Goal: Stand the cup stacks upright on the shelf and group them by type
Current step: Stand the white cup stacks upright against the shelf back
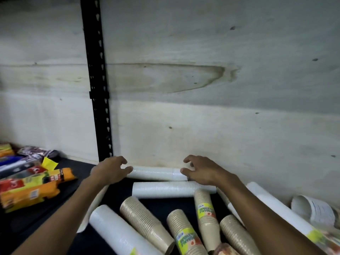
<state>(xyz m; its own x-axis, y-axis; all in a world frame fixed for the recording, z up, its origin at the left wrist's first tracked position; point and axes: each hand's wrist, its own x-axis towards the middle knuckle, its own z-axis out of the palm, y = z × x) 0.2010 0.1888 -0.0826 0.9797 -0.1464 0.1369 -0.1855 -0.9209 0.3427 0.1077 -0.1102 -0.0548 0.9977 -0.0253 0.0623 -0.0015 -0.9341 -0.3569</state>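
Behind, a pale, stained plywood wall (202, 80) and black slotted steel post (97, 80) back the dark shelf (46, 208). Glossy orange and yellow packets (31, 188) crowd nine o'clock. Ribbed tan cup stacks (145, 223) lie toppled at six, blocking reach. At centre, the white cup stack (156, 173) lies flat against the wall; left hand (110, 170) and right hand (200, 171), fingers loosely curled, touch its ends.

landmark = black upright post (99, 89). right of post, the wall (202, 89) is bare w/ open air above the lying white cup stack (156, 173) at its foot. nearer than that stack: 2nd white stack (165, 189), then tan stacks (145, 221) crowd the shelf (36, 218). left of post: snack packs (33, 186) block; a dark bare strip of shelf lies betw. packs & cups.
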